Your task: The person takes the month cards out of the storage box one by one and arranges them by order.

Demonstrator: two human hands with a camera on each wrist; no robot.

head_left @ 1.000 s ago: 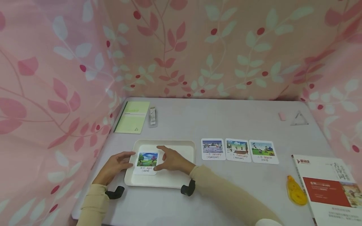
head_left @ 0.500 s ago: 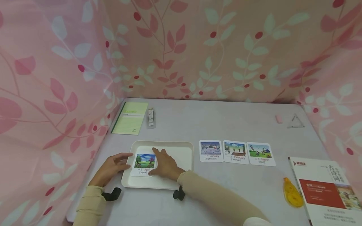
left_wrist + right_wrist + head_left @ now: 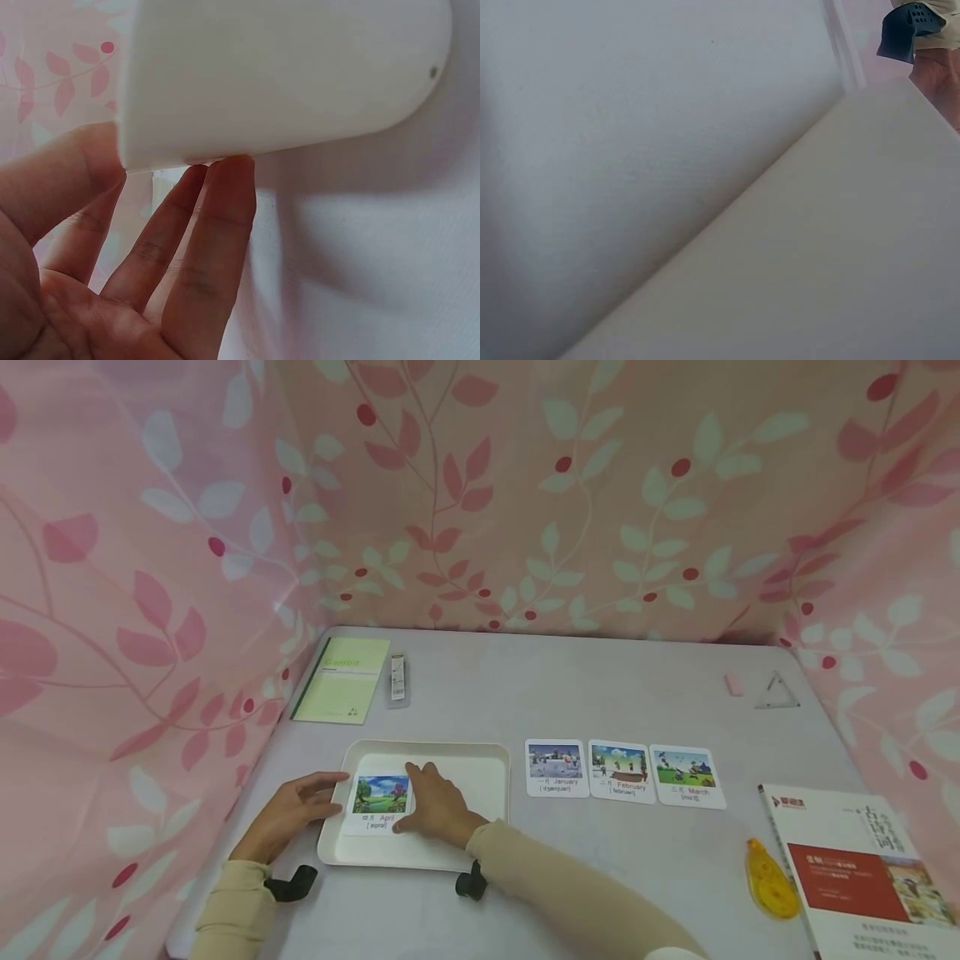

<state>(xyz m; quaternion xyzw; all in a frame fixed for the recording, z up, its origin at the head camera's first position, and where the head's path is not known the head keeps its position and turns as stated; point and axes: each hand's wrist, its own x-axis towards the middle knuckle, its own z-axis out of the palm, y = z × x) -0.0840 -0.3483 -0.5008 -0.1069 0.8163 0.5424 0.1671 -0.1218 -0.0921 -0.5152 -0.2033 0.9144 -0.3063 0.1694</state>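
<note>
A white tray point(image 3: 487, 793) lies at the left front of the table, with the picture card labelled April point(image 3: 381, 797) inside it. My left hand point(image 3: 288, 810) stands at the tray's left edge; in the left wrist view, its fingertips point(image 3: 232, 161) touch the tray wall point(image 3: 300, 75). My right hand point(image 3: 438, 810) holds the April card at its right end, index finger near the upper corner, thumb near the lower corner. In the right wrist view only the tray edge point(image 3: 780, 262) shows beside the table, with that hand's fingers out of sight.
Right of the tray, the January point(image 3: 557, 768), February point(image 3: 621, 772) and March point(image 3: 686, 777) cards form a row. Behind stand a green notebook point(image 3: 341, 681) and small packet point(image 3: 397, 681). An eraser point(image 3: 733, 685), triangle ruler point(image 3: 777, 692), yellow correction tape point(image 3: 771, 881) and book point(image 3: 855, 868) lie right.
My right hand has moved slightly left and down onto the April card's right end. The left hand keeps its place at the tray edge, and the head view has shifted a little.
</note>
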